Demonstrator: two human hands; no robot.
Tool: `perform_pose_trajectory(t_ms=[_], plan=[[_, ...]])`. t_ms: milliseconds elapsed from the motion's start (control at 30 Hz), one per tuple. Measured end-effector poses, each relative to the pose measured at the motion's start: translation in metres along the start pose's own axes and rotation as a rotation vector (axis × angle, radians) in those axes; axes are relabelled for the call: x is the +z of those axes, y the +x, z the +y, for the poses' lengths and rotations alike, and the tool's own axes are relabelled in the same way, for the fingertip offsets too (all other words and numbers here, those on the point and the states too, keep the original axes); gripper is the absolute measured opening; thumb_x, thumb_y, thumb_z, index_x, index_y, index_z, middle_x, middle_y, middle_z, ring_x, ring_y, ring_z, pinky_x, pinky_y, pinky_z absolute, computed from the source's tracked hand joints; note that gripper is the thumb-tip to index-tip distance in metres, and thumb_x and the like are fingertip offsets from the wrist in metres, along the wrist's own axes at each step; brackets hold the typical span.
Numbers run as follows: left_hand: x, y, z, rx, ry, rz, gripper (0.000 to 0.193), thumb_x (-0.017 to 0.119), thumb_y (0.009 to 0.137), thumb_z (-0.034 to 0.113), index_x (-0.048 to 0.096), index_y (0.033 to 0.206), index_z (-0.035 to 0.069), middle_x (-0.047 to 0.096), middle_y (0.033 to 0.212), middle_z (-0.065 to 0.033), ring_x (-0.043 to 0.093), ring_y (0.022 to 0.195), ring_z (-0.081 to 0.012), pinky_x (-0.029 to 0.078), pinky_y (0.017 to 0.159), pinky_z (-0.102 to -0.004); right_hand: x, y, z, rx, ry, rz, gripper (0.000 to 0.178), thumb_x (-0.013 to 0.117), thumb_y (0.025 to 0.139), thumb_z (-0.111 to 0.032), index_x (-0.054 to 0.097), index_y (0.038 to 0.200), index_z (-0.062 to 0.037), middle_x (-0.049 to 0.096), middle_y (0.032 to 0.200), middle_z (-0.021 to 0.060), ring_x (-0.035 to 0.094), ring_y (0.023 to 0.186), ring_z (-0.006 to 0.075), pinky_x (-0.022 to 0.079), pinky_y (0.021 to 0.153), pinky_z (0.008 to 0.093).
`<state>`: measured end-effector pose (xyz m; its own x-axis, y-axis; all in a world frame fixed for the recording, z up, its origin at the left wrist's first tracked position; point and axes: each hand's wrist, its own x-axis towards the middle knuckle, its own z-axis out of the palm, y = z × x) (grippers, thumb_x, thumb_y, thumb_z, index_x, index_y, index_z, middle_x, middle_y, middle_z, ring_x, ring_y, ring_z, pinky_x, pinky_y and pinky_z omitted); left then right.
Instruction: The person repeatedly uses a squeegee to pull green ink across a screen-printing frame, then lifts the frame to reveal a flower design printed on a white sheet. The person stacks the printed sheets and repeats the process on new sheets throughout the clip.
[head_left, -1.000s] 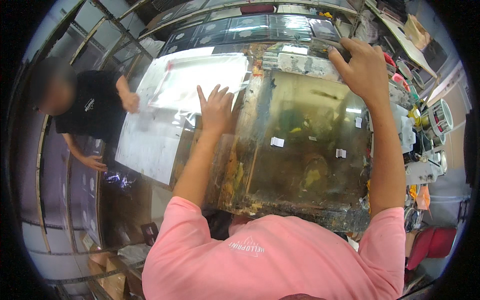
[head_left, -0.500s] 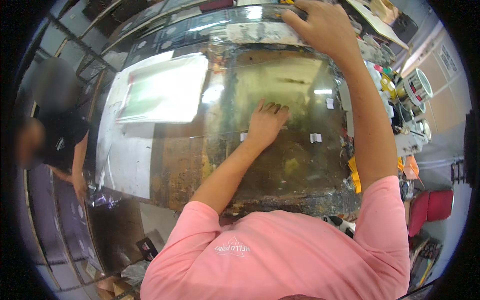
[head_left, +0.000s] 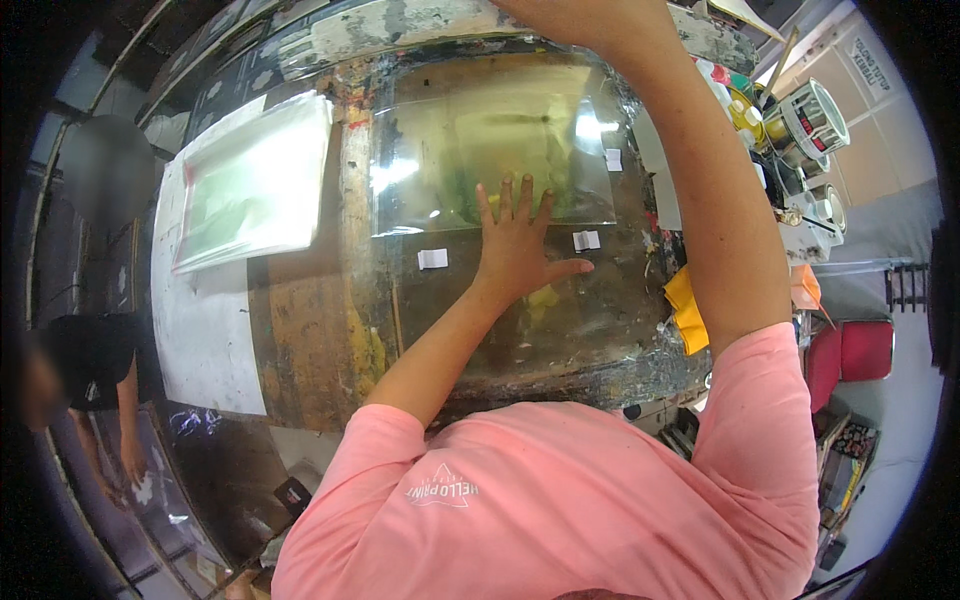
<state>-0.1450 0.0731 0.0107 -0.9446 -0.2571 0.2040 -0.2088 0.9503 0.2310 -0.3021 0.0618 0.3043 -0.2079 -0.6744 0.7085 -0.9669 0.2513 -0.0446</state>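
Note:
My left hand (head_left: 515, 240) is open, fingers spread, palm down over the near edge of a clear plastic sheet (head_left: 430, 165). The fingers lie on the sheet, and the thumb points right beyond its edge. This sheet rests on a glossy dark tabletop panel (head_left: 480, 340) with a yellowish sheen. Small white tabs (head_left: 432, 259) are stuck on the panel near the sheet's near and right sides. My right hand (head_left: 570, 15) reaches across to the far side; the top edge of the picture cuts off its fingers.
A stack of clear-wrapped, pale sheets (head_left: 255, 190) lies left on white paper (head_left: 205, 345). Tins (head_left: 805, 120), bottles and a yellow cloth (head_left: 685, 310) line the right side. A red chair (head_left: 865, 350) stands beyond. Another person (head_left: 100, 360) is at the far left.
My left hand's fingers have spread apart, with the thumb now out to the side. The clear sheet has shifted right relative to the tabs. My right hand has passed partly out of view.

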Motion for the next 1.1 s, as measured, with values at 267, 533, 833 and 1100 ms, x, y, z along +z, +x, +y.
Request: perform_pose_trajectory(t_ms=[267,533,833,1100], plan=[[-0.004,-0.007,0.002,0.002,-0.014,0.024,0.118,0.05,0.079,0.097,0.056,0.156,0.009,0.045,0.165,-0.0236,0.038,0.153,-0.0479,-0.001,0.124,-0.0758,0.002,0.0,-0.002,0.03,-0.039,-0.012,0.055,0.055,0.091,-0.047,0.076,0.079,0.0024,0.072,0.079,0.0266,0.071,0.081,0.0436,0.052,0.081,0.0533],[0.002,-0.01,0.001,0.038,0.003,0.075,0.113,0.052,0.081,0.094,0.059,0.153,0.008,0.051,0.16,-0.0226,0.043,0.15,-0.0437,0.001,0.125,-0.0749,-0.007,-0.006,-0.011,0.068,-0.029,-0.096,0.052,0.055,0.091,-0.046,0.076,0.082,0.0008,0.074,0.086,0.0253,0.071,0.089,0.042,0.05,0.085,0.0507],[-0.096,-0.017,-0.051,-0.514,-0.872,0.384,0.085,0.091,0.083,0.046,0.06,0.145,-0.002,0.073,0.118,-0.0171,0.073,0.109,-0.0317,0.059,0.092,-0.0427,0.003,-0.026,-0.013,0.081,-0.056,0.003,0.047,0.06,0.092,-0.045,0.073,0.082,-0.0002,0.074,0.086,0.0243,0.071,0.089,0.0415,0.051,0.085,0.0511],[-0.154,-0.065,-0.083,-0.581,-0.87,0.327,0.098,0.102,0.068,0.035,0.058,0.145,-0.008,0.075,0.116,-0.0196,0.074,0.108,-0.0254,0.062,0.088,-0.039,0.022,-0.148,-0.031,-0.071,0.002,-0.305,0.061,0.067,0.099,-0.051,0.069,0.132,-0.0002,0.07,0.1,0.0166,0.066,0.099,0.0338,0.048,0.083,0.0499]])
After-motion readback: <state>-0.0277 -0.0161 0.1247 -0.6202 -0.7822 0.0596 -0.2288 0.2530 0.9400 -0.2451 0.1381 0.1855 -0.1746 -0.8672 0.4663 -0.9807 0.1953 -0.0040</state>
